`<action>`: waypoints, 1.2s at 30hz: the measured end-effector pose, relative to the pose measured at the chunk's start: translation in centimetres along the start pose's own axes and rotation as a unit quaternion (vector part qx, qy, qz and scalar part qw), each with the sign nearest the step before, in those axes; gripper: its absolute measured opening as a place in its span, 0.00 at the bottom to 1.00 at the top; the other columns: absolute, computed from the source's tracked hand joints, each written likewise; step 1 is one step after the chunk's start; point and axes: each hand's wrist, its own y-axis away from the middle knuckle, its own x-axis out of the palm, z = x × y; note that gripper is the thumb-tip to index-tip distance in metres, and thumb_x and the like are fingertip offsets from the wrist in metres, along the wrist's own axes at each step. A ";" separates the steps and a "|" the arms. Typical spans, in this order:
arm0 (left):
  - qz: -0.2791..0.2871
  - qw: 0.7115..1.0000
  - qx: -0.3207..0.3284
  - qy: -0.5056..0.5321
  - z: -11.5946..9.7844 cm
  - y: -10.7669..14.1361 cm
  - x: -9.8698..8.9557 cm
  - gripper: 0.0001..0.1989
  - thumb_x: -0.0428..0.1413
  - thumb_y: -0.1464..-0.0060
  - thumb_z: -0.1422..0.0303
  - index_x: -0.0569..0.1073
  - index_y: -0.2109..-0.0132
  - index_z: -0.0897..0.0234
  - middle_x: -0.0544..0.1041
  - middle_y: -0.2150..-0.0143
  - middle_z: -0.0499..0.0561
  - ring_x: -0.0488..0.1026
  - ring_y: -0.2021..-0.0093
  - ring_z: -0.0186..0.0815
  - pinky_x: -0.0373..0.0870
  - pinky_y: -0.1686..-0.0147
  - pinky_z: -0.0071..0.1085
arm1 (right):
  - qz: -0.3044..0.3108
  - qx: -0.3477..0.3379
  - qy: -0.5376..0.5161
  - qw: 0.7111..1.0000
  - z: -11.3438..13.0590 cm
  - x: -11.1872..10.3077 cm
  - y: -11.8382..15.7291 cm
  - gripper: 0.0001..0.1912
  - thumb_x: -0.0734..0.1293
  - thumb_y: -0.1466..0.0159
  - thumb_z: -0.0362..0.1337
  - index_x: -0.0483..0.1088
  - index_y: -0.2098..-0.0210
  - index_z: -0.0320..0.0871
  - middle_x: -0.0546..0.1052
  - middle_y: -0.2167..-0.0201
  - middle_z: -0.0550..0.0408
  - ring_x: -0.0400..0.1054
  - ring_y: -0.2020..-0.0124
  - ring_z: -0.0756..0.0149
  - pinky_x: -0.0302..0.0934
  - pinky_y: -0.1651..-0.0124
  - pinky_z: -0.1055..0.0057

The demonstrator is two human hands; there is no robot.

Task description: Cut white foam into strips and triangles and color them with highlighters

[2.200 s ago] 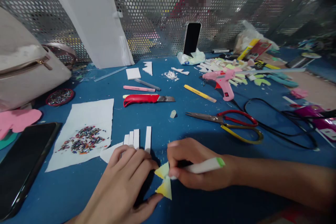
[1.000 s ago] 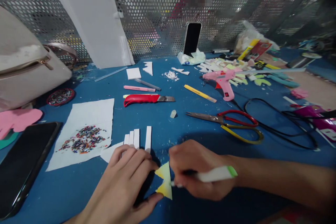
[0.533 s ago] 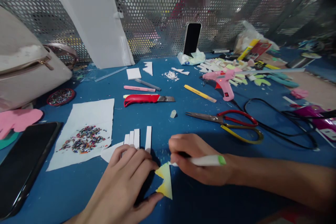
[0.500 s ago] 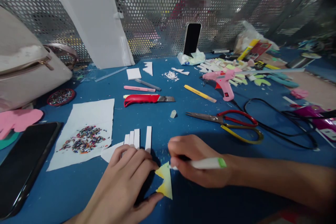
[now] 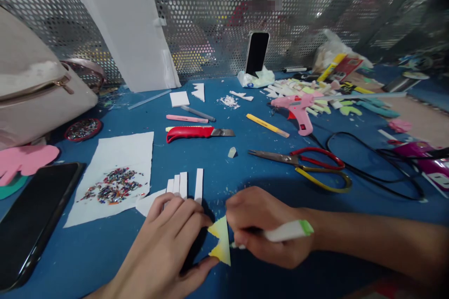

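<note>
Between the thumb and fingers of my left hand (image 5: pixel 171 238) is a small zigzag-edged piece (image 5: pixel 223 242), yellow at its points and pale green along its straight edge. My right hand (image 5: pixel 268 229) is closed round a white marker (image 5: pixel 286 232) with a green end, its tip close to the straight edge of the piece. White strips (image 5: pixel 183 185) lie just beyond my left fingers, partly hidden by them, and one separate strip (image 5: pixel 199 186) stands off to their right.
A red cutter (image 5: pixel 191 133), a yellow marker (image 5: pixel 267 125), scissors (image 5: pixel 298 161) and a pink glue gun (image 5: pixel 297 107) lie farther back. Beads (image 5: pixel 114 185) on white paper and a black phone (image 5: pixel 35 224) are at left. A perforated metal panel (image 5: pixel 210 14) stands behind.
My right hand and the marker have moved slightly toward me and to the right, along the straight edge of the piece. My left hand has stayed in place.
</note>
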 end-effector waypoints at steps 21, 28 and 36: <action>0.013 1.000 0.000 -0.005 0.1 -0.2 -0.3 0.14 0.63 0.41 0.64 0.68 0.52 0.59 0.74 0.55 0.50 0.68 0.57 0.44 0.57 0.49 0.44 | -0.057 0.079 0.076 0.992 0.2 -0.1 -0.1 0.13 0.53 0.28 0.36 0.53 0.70 0.45 0.61 0.76 0.59 0.54 0.74 0.67 0.48 0.69 0.69; -0.002 1.000 -0.009 0.014 0.0 -0.1 -0.2 0.13 0.62 0.42 0.66 0.69 0.53 0.59 0.73 0.56 0.49 0.67 0.57 0.43 0.55 0.48 0.44 | -0.014 0.032 0.074 0.997 0.1 0.0 -0.1 0.11 0.54 0.29 0.35 0.52 0.70 0.46 0.60 0.77 0.60 0.54 0.74 0.67 0.49 0.69 0.68; 0.000 1.000 -0.006 0.010 0.0 -0.1 -0.2 0.11 0.61 0.41 0.67 0.69 0.52 0.59 0.74 0.55 0.48 0.68 0.57 0.42 0.56 0.48 0.43 | 0.023 -0.041 0.065 0.997 -0.1 0.5 0.1 0.09 0.57 0.32 0.35 0.53 0.69 0.47 0.63 0.78 0.61 0.57 0.76 0.67 0.50 0.70 0.69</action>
